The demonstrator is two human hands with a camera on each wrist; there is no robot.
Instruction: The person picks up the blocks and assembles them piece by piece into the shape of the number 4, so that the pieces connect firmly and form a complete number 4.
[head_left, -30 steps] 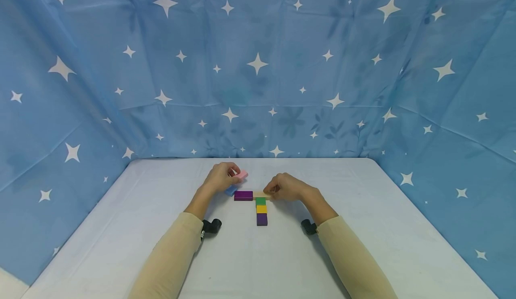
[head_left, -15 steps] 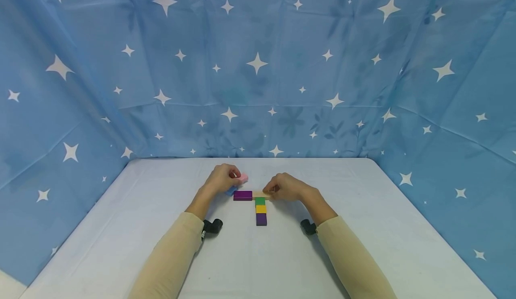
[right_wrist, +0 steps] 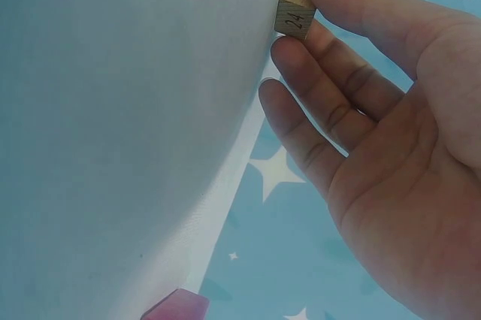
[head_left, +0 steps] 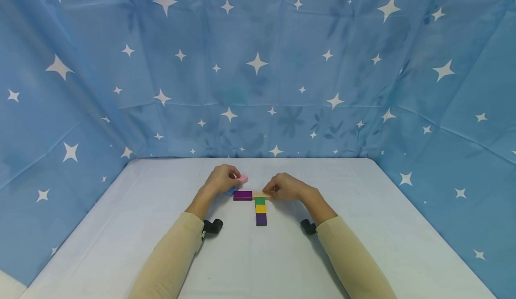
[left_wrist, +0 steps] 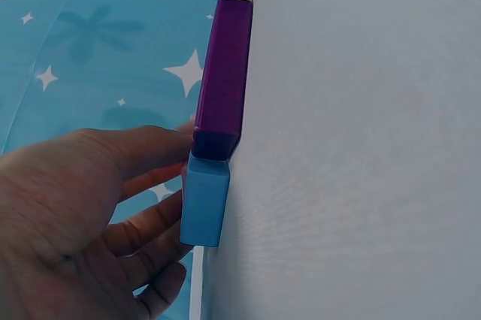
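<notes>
My left hand (head_left: 221,178) pinches a pink block (head_left: 243,179) behind a blue block (head_left: 231,191). In the left wrist view, the blue block (left_wrist: 204,203) hides most of the pink one and stands at the end of a long purple block (left_wrist: 223,72). My right hand (head_left: 287,187) pinches a plain wooden block (head_left: 258,194) in line with the purple block (head_left: 242,196). Its end is marked 24 in the right wrist view, with the thumb against this wooden block (right_wrist: 294,19). Green (head_left: 260,201), yellow (head_left: 261,209) and dark purple (head_left: 261,219) blocks run from it towards me.
A white-covered table (head_left: 342,263) lies under the blocks. Blue star-patterned cloth (head_left: 258,88) hangs at its back and sides. A pinkish block (right_wrist: 176,306) shows partly at the bottom of the right wrist view.
My left hand has lowered the pink block slightly and turned it a little. In the last half second both hands have stayed almost still. The right hand keeps its hold on the wooden block.
</notes>
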